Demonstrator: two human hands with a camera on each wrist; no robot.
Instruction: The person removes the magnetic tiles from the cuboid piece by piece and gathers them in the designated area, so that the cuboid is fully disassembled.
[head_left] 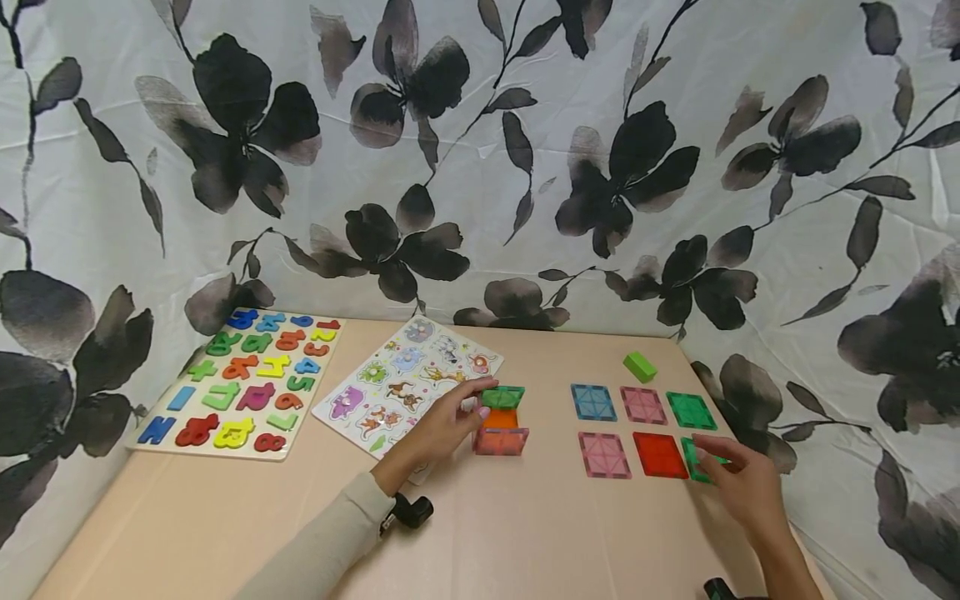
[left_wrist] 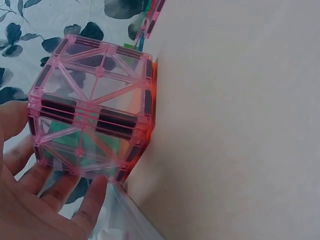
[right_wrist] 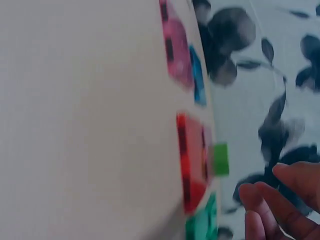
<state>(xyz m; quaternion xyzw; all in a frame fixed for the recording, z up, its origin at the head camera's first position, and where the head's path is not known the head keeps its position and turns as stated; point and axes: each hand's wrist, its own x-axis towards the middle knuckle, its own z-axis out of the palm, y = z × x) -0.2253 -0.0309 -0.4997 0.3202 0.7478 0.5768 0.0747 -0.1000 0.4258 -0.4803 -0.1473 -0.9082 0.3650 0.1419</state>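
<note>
A small box of see-through magnetic tiles [head_left: 501, 442], with pink, orange and green faces, stands at the middle of the table. My left hand [head_left: 448, 421] holds it from its left side, thumb and fingertips against its edges. In the left wrist view, pink-framed tiles [left_wrist: 92, 85] face the camera and the left hand [left_wrist: 45, 200] lies round the box's side. My right hand [head_left: 742, 479] hovers at a green tile [head_left: 697, 460] beside a red tile [head_left: 660, 456]. In the right wrist view, thumb and fingers of the right hand [right_wrist: 280, 205] bend with nothing between them.
More flat tiles lie at the right: blue [head_left: 593, 402], pink [head_left: 642, 406], another pink [head_left: 604, 455] and green [head_left: 692, 410]. Behind them sits a light green block [head_left: 640, 367]. A sticker sheet [head_left: 408, 383] and a letter puzzle board [head_left: 232, 392] lie left. Flowered cloth [head_left: 510, 200] hangs behind.
</note>
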